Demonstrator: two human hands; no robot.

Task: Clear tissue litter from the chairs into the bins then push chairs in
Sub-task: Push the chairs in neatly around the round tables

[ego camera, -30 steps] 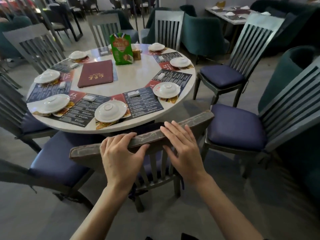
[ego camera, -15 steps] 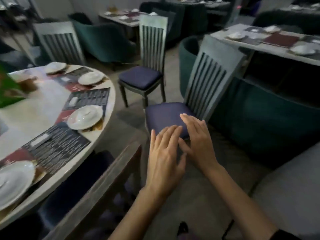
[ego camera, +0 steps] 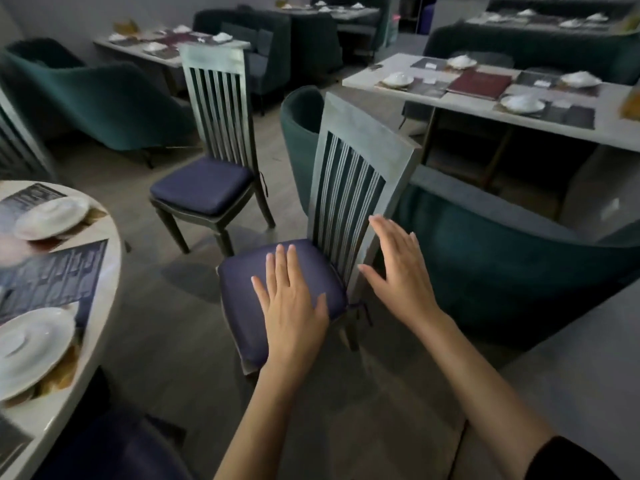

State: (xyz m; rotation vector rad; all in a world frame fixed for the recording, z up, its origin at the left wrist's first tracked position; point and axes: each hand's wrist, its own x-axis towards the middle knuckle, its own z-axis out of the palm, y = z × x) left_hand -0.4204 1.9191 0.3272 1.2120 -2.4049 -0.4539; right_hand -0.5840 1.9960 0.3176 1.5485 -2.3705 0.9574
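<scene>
- Looking down over my feed, I see the nearest chair (ego camera: pixel 349 188) standing upright on the floor, just off the round table (ego camera: pixel 41 419) and not tucked under it.
- Its tall slatted back runs top to bottom of the view, leaning a little to the right, and is the chair's long axis.
- The seat cushion (ego camera: pixel 242 299), dark blue, points toward the lower left, at the round table's edge; the back is turned to the green sofa (ego camera: pixel 502 265) behind it.
- I see no tissue on this cushion.
- The left hand (ego camera: pixel 291 306) is palm down over the cushion, fingers straight and slightly spread, holding nothing. I cannot tell whether it presses on the fabric or hangs just above.
- The right hand (ego camera: pixel 398 271) is flat and wide open, fingers pointing up, just beside the back's right post. It grips nothing, and contact with the post is unclear to me.
- A second chair (ego camera: pixel 216 109) of the same make stands farther off to the left, seat facing the same way, well apart from the table.
- White plates (ego camera: pixel 34 344) sit on printed mats on the round table.
- A long table (ego camera: pixel 606 129) at the upper right carries more plates and a red menu (ego camera: pixel 479 84).
</scene>
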